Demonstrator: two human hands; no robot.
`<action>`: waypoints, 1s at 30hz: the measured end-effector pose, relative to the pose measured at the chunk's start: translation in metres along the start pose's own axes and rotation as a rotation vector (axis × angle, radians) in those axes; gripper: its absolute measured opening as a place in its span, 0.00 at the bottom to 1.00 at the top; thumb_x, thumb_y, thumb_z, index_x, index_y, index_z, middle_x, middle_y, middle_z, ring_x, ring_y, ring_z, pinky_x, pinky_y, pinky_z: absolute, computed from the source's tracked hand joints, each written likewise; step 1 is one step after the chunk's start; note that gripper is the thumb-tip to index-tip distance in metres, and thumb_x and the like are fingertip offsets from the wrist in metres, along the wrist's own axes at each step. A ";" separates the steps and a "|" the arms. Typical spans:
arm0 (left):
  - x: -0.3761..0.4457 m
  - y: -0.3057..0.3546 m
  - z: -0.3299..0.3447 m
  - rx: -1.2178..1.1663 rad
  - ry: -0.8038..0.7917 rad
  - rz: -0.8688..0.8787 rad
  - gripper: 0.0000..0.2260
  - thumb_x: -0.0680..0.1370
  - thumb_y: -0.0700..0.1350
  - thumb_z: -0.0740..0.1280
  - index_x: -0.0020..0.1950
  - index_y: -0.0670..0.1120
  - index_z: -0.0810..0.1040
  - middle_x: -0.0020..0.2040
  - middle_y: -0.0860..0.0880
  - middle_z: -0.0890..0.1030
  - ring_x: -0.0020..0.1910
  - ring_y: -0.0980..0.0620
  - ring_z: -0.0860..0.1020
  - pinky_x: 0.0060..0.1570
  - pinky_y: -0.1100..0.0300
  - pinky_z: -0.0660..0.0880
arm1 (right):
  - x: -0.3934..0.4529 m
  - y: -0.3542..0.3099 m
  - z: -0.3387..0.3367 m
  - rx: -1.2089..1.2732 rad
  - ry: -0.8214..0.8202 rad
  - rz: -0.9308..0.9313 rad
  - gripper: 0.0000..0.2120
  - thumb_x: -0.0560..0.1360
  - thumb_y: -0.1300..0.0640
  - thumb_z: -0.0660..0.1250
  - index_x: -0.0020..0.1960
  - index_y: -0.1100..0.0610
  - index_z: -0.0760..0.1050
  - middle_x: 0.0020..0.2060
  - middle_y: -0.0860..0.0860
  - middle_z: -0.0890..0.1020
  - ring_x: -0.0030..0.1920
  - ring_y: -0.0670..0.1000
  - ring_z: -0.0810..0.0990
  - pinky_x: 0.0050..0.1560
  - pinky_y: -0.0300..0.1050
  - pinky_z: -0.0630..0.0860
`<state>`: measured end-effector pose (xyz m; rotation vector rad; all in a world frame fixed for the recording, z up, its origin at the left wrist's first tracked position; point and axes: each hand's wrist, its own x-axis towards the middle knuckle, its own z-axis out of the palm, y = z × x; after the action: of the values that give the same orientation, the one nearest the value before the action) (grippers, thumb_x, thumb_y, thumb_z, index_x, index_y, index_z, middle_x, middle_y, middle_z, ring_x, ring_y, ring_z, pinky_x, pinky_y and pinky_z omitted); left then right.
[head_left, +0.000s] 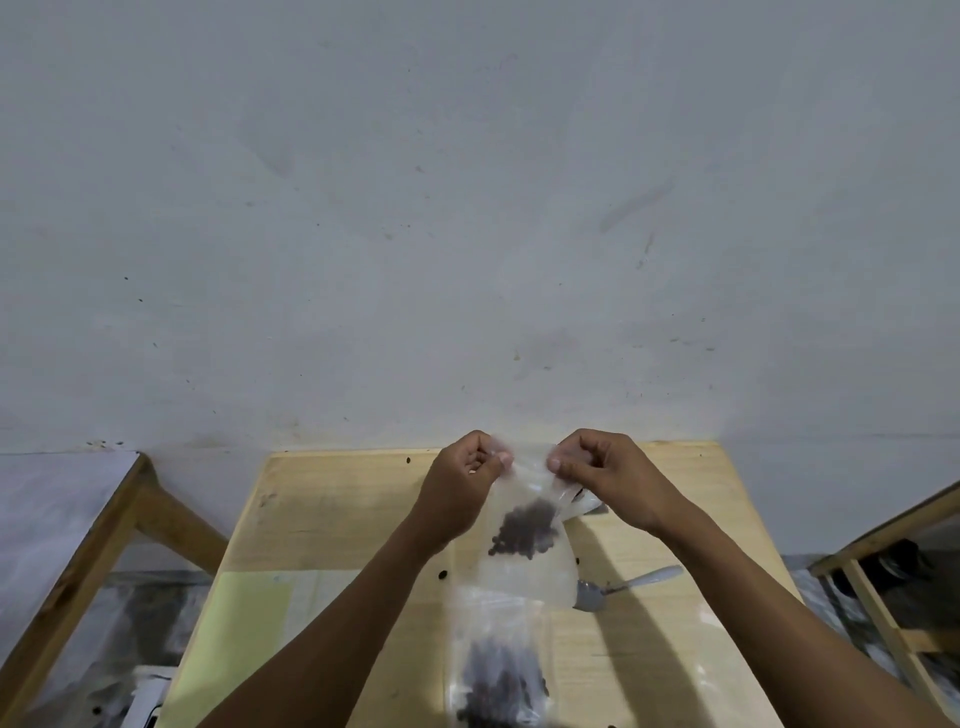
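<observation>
Both hands, left hand (462, 483) and right hand (597, 475), pinch the top edge of the small bag (524, 545) at lower centre; the bag hangs down between them, its mouth running left to right.

A small clear bag (524, 571) was held above the wooden table (337, 499), its top edge pinched by the left hand (467, 478) at eleven o'clock of the bag and by the right hand (602, 473) at one o'clock. Dark grains (524, 530) were seen gathered in its middle. At six o'clock of it, a second clear bag (498, 675), also filled with dark grains, was laid flat on the table. A metal spoon (631, 582) was seen at four o'clock, just beside the held bag's lower corner. A pale yellow sheet (252, 608) was laid at eight o'clock, well apart. A grey wall (467, 208) was seen at twelve o'clock.
</observation>
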<state>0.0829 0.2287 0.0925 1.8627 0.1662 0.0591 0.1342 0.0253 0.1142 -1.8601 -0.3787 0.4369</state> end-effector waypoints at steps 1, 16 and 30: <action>0.000 -0.001 0.001 0.063 0.010 0.031 0.05 0.79 0.42 0.67 0.43 0.46 0.78 0.38 0.53 0.81 0.38 0.58 0.77 0.41 0.67 0.72 | 0.001 0.000 0.002 -0.075 -0.013 -0.011 0.04 0.76 0.58 0.71 0.43 0.58 0.80 0.36 0.55 0.82 0.35 0.45 0.76 0.37 0.36 0.73; -0.008 0.000 0.006 0.118 0.055 0.117 0.10 0.78 0.41 0.69 0.38 0.50 0.73 0.34 0.56 0.76 0.35 0.59 0.73 0.39 0.68 0.70 | 0.006 -0.001 0.027 -0.543 0.131 -0.183 0.07 0.76 0.50 0.68 0.42 0.52 0.76 0.41 0.45 0.78 0.42 0.46 0.75 0.38 0.43 0.67; -0.016 -0.002 -0.015 -0.103 0.012 -0.105 0.07 0.80 0.45 0.67 0.48 0.46 0.84 0.42 0.49 0.86 0.43 0.54 0.83 0.44 0.66 0.75 | 0.005 0.003 0.020 -0.134 0.049 0.002 0.06 0.76 0.53 0.71 0.43 0.55 0.82 0.37 0.54 0.80 0.38 0.49 0.75 0.42 0.55 0.78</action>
<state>0.0655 0.2409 0.0953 1.7484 0.2645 0.0068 0.1295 0.0430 0.1047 -1.9977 -0.3806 0.3745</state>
